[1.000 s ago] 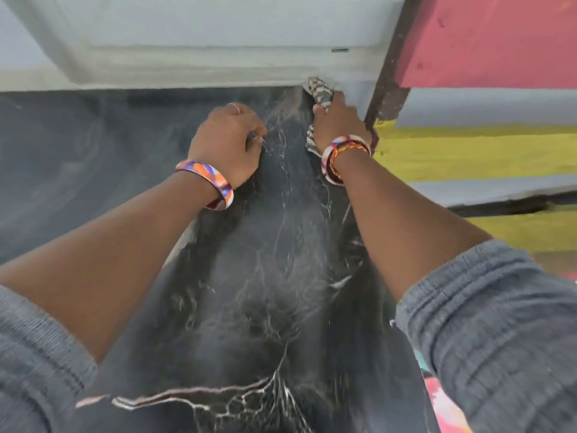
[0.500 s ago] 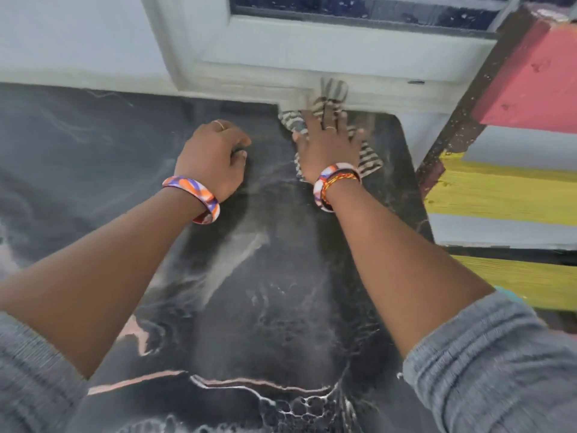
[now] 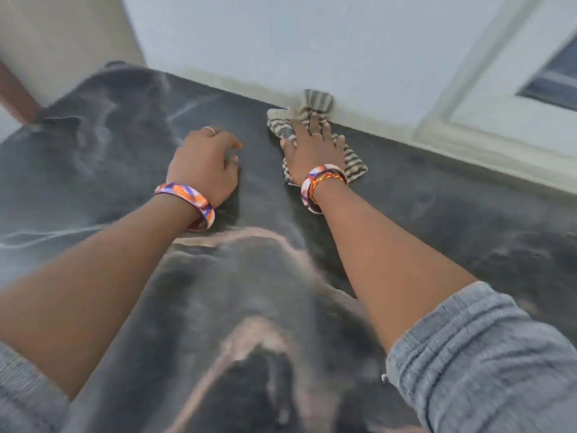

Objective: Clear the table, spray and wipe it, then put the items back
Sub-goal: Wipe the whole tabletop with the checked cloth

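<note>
My right hand, fingers spread, presses striped cloth at wall; best w/ overlapping passes. Left hand curled, holding nothing visible.

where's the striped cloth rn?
Head view, upper centre: striped cloth lies on the dark marble table at the wall edge, under the flat right hand.
</note>
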### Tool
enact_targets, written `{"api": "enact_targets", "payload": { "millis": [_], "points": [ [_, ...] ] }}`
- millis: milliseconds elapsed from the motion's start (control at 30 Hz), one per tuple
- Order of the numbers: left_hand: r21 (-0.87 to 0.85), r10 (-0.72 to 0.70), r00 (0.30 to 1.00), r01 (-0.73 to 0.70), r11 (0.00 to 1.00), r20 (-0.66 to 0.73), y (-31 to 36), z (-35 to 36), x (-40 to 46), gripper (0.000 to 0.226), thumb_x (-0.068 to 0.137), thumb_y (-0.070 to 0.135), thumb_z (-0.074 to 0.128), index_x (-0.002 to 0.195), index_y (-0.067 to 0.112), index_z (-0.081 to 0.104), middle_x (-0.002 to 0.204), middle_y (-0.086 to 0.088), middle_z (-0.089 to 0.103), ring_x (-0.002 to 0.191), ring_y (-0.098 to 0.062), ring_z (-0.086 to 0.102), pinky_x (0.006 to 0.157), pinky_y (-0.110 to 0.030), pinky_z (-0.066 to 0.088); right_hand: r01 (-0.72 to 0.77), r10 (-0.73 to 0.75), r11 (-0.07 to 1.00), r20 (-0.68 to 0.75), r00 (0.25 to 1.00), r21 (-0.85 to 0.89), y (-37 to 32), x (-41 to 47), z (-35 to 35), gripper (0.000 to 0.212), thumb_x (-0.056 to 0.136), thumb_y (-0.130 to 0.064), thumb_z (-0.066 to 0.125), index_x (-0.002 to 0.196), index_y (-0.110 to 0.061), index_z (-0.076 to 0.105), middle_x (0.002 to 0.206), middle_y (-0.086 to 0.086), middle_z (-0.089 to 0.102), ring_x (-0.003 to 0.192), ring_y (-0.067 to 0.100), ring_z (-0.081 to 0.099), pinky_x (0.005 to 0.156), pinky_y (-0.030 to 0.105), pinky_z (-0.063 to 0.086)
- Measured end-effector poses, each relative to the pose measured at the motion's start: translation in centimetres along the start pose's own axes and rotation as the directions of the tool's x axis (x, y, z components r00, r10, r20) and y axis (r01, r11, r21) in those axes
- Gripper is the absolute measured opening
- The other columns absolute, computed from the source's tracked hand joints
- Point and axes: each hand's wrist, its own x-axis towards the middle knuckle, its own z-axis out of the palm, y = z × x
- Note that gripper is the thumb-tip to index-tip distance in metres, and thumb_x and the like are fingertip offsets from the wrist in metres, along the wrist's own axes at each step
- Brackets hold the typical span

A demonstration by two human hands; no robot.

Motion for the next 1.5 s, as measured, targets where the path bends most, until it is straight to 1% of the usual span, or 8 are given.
{"api": "enact_targets", "payload": {
  "millis": [233, 367, 533, 667, 867, 1033, 1200, 1500],
  "points": [
    [0.077, -0.148, 0.985, 0.155, 0.985, -0.094, -16.4, -8.7, -0.3, 0.029, 0.083, 0.007, 0.051, 0.108, 0.005, 0.064, 0.118, -0.022, 0.06, 0.112, -0.041, 0.051, 0.097, -0.047, 0.044, 0.19, -0.189, 0.982, 0.041, 0.981, -0.018, -19.0, 5.5, 4.8, 0.051, 0.099, -0.039, 0.027, 0.148, -0.029, 0.019, 0.16, 0.005, 0.006, 0.147, 0.026, 0.006, 0.116, 0.049, 0.004],
    [0.111, -0.264, 0.954, 0.28, 0.953, -0.144, -22.0, -12.1, -2.2, 0.032, 0.083, 0.004, 0.05, 0.113, 0.004, 0.062, 0.118, -0.027, 0.059, 0.111, -0.045, 0.051, 0.097, -0.049, 0.044, 0.422, -0.418, 0.907, 0.101, 0.903, -0.017, -27.3, 4.0, 6.7, 0.049, 0.098, -0.04, 0.029, 0.146, -0.033, 0.024, 0.16, 0.002, 0.009, 0.146, 0.025, 0.009, 0.116, 0.05, 0.006],
    [0.211, -0.409, 0.898, 0.437, 0.875, -0.162, -23.2, -14.2, -5.3, 0.035, 0.082, 0.001, 0.046, 0.114, -0.002, 0.058, 0.119, -0.031, 0.055, 0.111, -0.047, 0.049, 0.093, -0.052, 0.044, 0.634, -0.626, 0.773, 0.175, 0.76, 0.008, -30.8, -2.0, 7.8, 0.047, 0.097, -0.041, 0.033, 0.144, -0.036, 0.027, 0.16, -0.001, 0.008, 0.147, 0.023, 0.009, 0.116, 0.05, 0.004],
    [0.265, -0.41, 0.9, 0.435, 0.861, -0.145, -20.2, -13.9, -8.1, 0.034, 0.079, 0.0, 0.046, 0.11, -0.011, 0.054, 0.115, -0.035, 0.054, 0.109, -0.049, 0.048, 0.09, -0.053, 0.042, 0.618, -0.611, 0.786, 0.174, 0.772, 0.019, -28.6, -7.2, 7.4, 0.05, 0.097, -0.043, 0.033, 0.146, -0.035, 0.024, 0.16, -0.002, 0.006, 0.147, 0.021, 0.005, 0.115, 0.05, -0.001],
    [0.237, -0.243, 0.97, 0.239, 0.942, -0.012, -11.5, -10.3, -14.1, 0.038, 0.082, 0.021, 0.059, 0.113, 0.0, 0.054, 0.118, -0.026, 0.056, 0.108, -0.044, 0.051, 0.088, -0.048, 0.043, 0.31, -0.308, 0.951, 0.1, 0.946, 0.002, -18.3, -15.2, 5.1, 0.055, 0.096, -0.051, 0.028, 0.147, -0.032, 0.02, 0.16, -0.001, 0.005, 0.147, 0.023, 0.002, 0.115, 0.052, -0.003],
    [0.22, -0.049, 0.996, 0.031, 0.975, 0.079, -2.9, -8.8, -17.3, 0.04, 0.081, 0.001, 0.047, 0.12, 0.001, 0.051, 0.121, -0.024, 0.056, 0.114, -0.041, 0.049, 0.093, -0.046, 0.04, -0.146, 0.146, 0.989, 0.004, 0.989, -0.005, -5.2, -22.3, 2.3, 0.058, 0.094, -0.053, 0.026, 0.148, -0.033, 0.017, 0.16, -0.001, 0.004, 0.147, 0.022, 0.001, 0.116, 0.054, -0.004],
    [0.168, 0.137, 0.965, -0.177, 0.97, 0.224, 5.0, -7.3, -21.7, 0.043, 0.083, 0.006, 0.046, 0.126, 0.006, 0.048, 0.127, -0.018, 0.054, 0.119, -0.036, 0.046, 0.094, -0.043, 0.039, -0.53, 0.529, 0.848, -0.061, 0.846, 0.014, 6.7, -31.0, -0.9, 0.06, 0.094, -0.054, 0.023, 0.148, -0.03, 0.016, 0.16, 0.003, 0.003, 0.147, 0.025, -0.001, 0.115, 0.057, -0.002],
    [0.023, 0.377, 0.819, -0.428, 0.904, 0.433, 12.9, -4.7, -28.8, 0.044, 0.089, 0.011, 0.046, 0.133, 0.012, 0.042, 0.136, -0.012, 0.047, 0.127, -0.031, 0.041, 0.104, -0.038, 0.035, -0.917, 0.92, 0.389, -0.089, 0.382, 0.09, 19.1, -47.4, -4.3, 0.06, 0.094, -0.052, 0.019, 0.15, -0.031, 0.01, 0.16, 0.0, 0.0, 0.147, 0.023, -0.001, 0.112, 0.063, -0.004]
  ]
}}
